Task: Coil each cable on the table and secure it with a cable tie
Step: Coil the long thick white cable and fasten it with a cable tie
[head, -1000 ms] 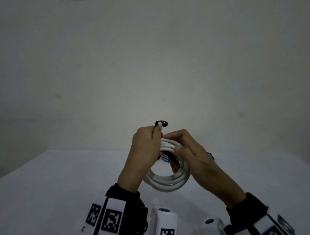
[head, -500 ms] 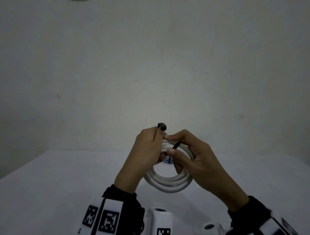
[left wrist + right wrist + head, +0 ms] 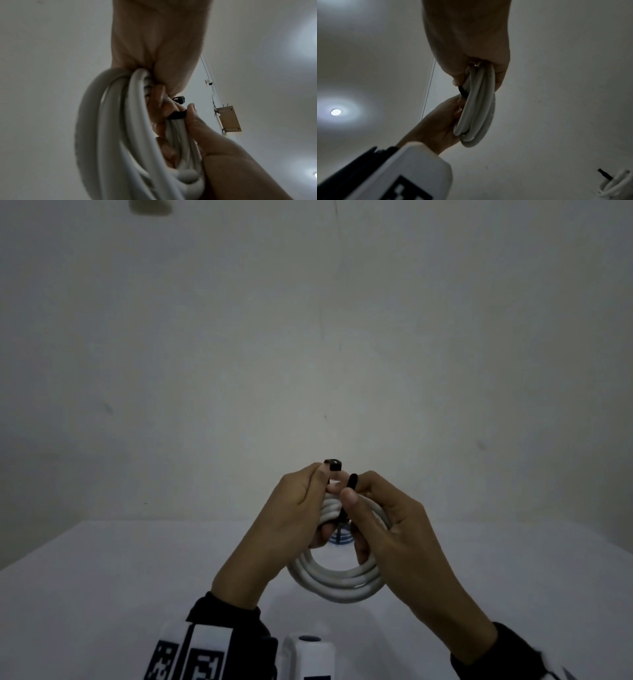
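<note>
Gripping the top of a white cable coil, the left hand is seen at left, its fingers curled round the bundled loops and its fingertips pinching the head end of a black cable tie. The coil is held upright in the air above the white table, between both hands. At right, the tail of the tie is pinched between thumb and forefinger of the right hand, beside the head but not yet threaded. A blue-and-white coil is glimpsed on the table through the held loop.
</note>
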